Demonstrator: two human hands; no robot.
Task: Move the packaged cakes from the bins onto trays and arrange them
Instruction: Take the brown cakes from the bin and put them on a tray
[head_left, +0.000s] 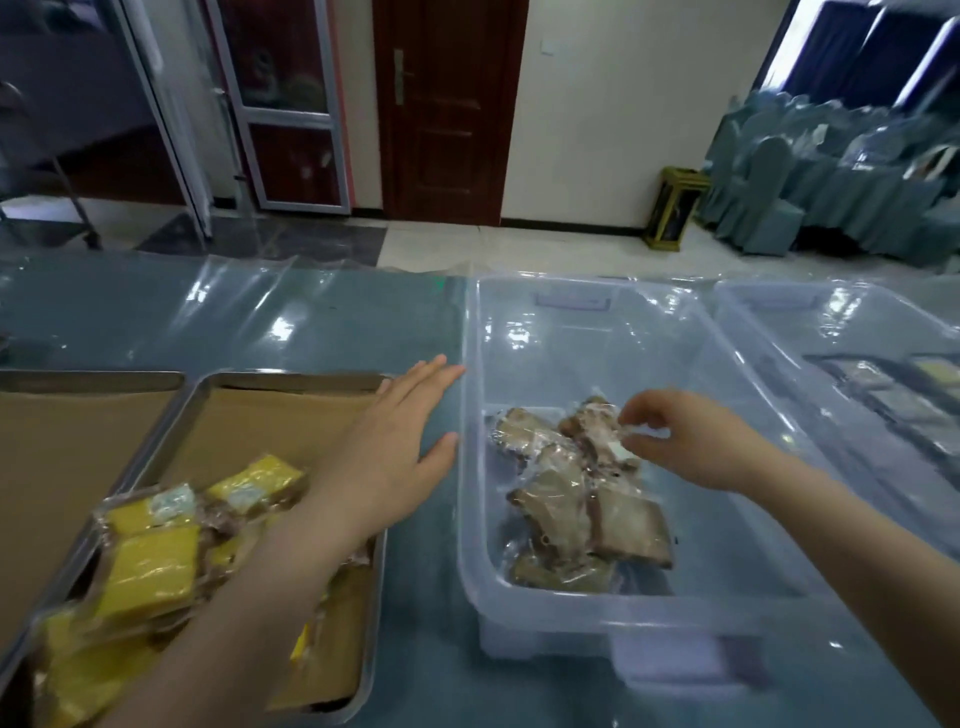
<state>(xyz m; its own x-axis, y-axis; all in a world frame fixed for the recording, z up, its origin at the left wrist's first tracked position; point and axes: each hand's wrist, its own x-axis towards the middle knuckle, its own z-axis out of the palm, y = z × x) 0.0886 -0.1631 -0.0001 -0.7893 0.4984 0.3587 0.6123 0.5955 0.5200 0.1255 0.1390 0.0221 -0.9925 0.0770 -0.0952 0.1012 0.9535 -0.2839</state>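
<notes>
A clear plastic bin (519, 603) in the middle holds several brown packaged cakes (587, 514) in clear wrap. My right hand (680, 441) is inside the bin, its fingertips pinched on the wrapper of the topmost brown cake (597, 426). My left hand (395, 447) hovers flat with fingers spread, over the right edge of a metal tray (291, 382) lined with brown paper. Several yellow packaged cakes (150, 566) lie piled in the tray's near half, partly hidden by my left forearm.
A second paper-lined tray (78, 376) lies at far left. Another clear bin (779, 312) with packaged cakes (898, 395) stands at right. The table has a blue cloth under clear plastic sheet. Covered chairs and a door stand beyond.
</notes>
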